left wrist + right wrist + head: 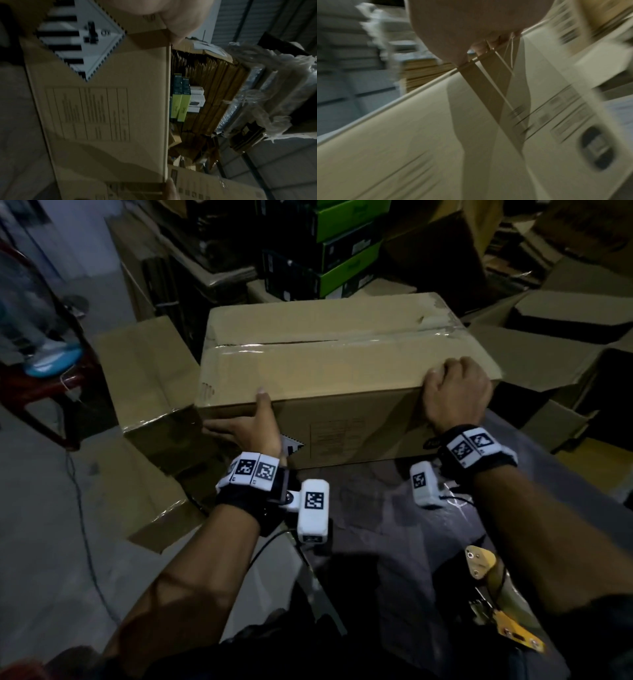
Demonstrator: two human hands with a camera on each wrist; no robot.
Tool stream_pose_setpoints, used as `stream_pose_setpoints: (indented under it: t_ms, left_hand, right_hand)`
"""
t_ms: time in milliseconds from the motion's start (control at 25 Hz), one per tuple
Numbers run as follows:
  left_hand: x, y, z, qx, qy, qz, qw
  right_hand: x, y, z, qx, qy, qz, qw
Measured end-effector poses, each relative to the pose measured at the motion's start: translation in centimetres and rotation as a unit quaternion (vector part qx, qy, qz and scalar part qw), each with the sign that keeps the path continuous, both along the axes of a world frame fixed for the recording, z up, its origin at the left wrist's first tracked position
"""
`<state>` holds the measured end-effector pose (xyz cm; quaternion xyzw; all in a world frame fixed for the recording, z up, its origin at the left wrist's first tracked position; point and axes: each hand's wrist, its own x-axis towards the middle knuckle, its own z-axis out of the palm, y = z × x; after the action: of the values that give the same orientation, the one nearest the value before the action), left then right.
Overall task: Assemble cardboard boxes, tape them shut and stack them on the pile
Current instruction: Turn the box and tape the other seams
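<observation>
A closed cardboard box [325,364] lies on the dark table [394,525] in front of me, with clear tape along its top seam. My left hand [253,426] lies flat against the box's near side at the left, fingers stretched leftward and thumb up at the top edge. My right hand [455,395] grips the near right top corner, fingers curled over the edge. The left wrist view shows the printed side of the box [102,108] with my thumb [173,20] at its edge. In the blurred right wrist view, the right hand [453,27] holds the box [402,148] at its taped corner.
A yellow tape dispenser [496,604] lies on the table at the lower right. Open cardboard boxes stand to the left [147,392] and right [548,354]. Green and black product boxes [342,251] are stacked behind. A red stool [41,392] and a cable [85,525] are at the left.
</observation>
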<state>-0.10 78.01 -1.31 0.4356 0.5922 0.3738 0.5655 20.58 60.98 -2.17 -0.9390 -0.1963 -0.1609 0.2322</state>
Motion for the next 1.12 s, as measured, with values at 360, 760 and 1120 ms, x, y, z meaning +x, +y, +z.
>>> stream_pose_setpoints:
  t_ms: [360,760,1120]
  left_hand:
    - [3.4,-0.3,-0.7,-0.015,0.043,-0.043,0.998]
    - [4.8,-0.2,-0.3,-0.012,0.045,-0.102,0.994]
    - [3.8,-0.1,-0.1,0.009,0.033,-0.12,0.992]
  right_hand:
    - [2.6,-3.0,0.6,0.063,0.169,-0.072,0.981]
    - [-12.8,-0.1,-0.3,0.107,0.122,-0.099,0.982]
    - [-8.4,0.7,6.4,-0.01,0.224,0.012,0.974]
